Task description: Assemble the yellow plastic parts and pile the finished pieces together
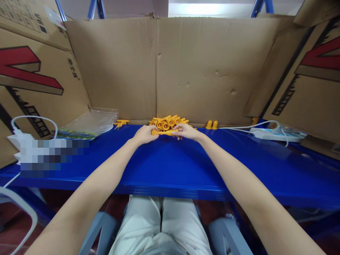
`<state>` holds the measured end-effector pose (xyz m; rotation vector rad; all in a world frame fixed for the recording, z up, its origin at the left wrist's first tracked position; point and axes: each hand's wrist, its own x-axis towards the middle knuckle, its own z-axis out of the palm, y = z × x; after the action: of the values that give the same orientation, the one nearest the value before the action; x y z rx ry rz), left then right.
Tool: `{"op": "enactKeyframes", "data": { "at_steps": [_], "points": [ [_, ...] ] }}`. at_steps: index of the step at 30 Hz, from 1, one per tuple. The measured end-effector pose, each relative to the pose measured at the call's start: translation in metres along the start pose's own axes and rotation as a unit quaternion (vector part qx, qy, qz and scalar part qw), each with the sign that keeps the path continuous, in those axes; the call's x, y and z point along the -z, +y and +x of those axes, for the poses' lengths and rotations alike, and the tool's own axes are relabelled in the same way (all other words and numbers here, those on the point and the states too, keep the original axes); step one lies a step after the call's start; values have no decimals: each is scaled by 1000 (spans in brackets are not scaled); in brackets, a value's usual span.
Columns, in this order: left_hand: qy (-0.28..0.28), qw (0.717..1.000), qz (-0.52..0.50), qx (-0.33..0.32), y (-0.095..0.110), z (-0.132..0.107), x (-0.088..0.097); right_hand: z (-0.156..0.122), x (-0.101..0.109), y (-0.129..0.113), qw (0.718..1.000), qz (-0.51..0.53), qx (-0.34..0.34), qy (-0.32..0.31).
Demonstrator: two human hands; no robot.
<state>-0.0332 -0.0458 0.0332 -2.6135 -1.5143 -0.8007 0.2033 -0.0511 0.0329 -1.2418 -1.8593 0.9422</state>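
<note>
My left hand [145,135] is closed on the round end of a yellow plastic piece [166,132], just above the blue table. The fingers of my right hand [187,131] pinch the other end, so the piece lies level between both hands. Whether it is one part or two joined, I cannot tell. Right behind it is a pile of yellow plastic parts [172,122] with cup-shaped ends and narrow stems, partly hidden by my fingers.
Two yellow cups [211,124] stand right of the pile; several thin yellow pieces [121,123] lie left. Clear plastic bags [90,122] rest on the blue table [170,163]. A cabled power strip [277,134] is at right. Cardboard walls [202,71] enclose the back and sides.
</note>
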Motion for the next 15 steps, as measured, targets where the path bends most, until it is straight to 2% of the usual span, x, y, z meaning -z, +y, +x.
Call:
{"op": "enactKeyframes", "data": {
  "at_steps": [6, 10, 15],
  "points": [
    [9, 1000, 8, -10, 3, -1, 1, -3, -3, -3, 999, 32, -8, -20],
    [8, 1000, -4, -16, 4, -2, 1, -1, -7, -1, 999, 31, -17, 2],
    [11, 1000, -7, -14, 6, -3, 1, -2, -10, -7, 990, 102, -100, 0]
  ]
}}
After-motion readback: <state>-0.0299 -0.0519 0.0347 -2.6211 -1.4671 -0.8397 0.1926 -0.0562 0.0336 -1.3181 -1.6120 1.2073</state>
